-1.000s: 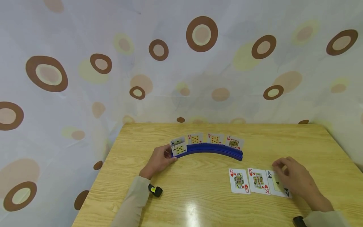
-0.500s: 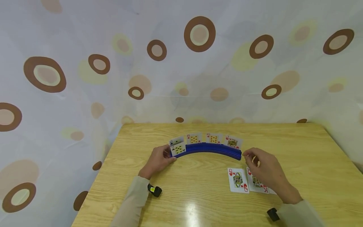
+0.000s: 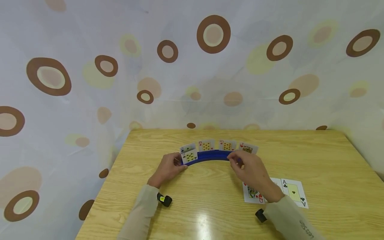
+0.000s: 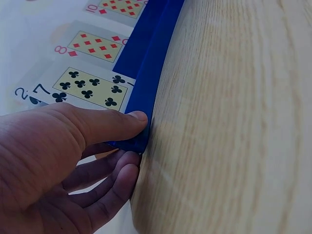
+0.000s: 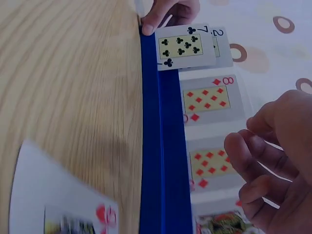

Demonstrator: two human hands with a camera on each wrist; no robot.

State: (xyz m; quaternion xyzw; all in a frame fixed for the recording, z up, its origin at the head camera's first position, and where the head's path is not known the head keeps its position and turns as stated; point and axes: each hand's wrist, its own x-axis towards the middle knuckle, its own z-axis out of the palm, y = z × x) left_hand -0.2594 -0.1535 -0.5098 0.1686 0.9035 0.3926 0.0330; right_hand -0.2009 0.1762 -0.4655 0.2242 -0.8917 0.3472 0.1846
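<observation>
My left hand (image 3: 168, 168) grips the left end of a curved blue card holder (image 3: 211, 155), thumb on its front face. There the seven of clubs (image 4: 90, 87) stands in the front slot, before a black two (image 3: 187, 148). Behind them, along the back slot, stand the eight of diamonds (image 3: 206, 145), ten of diamonds (image 3: 227, 145) and jack of hearts (image 3: 250, 148). My right hand (image 3: 252, 170) hovers over the right part of the holder, fingers loosely bent and holding nothing. It hides the holder's right end and part of the jack.
On the wooden table (image 3: 192, 206), the queen of hearts (image 3: 253, 194) and ace of clubs (image 3: 294, 192) lie face up at the right. Between them the king is mostly covered by my right wrist. A patterned cloth (image 3: 186, 76) hangs behind the table.
My right hand has moved left from above the ace, past the king and queen, to the holder. My left hand keeps its grip, and the cards stay where they were.
</observation>
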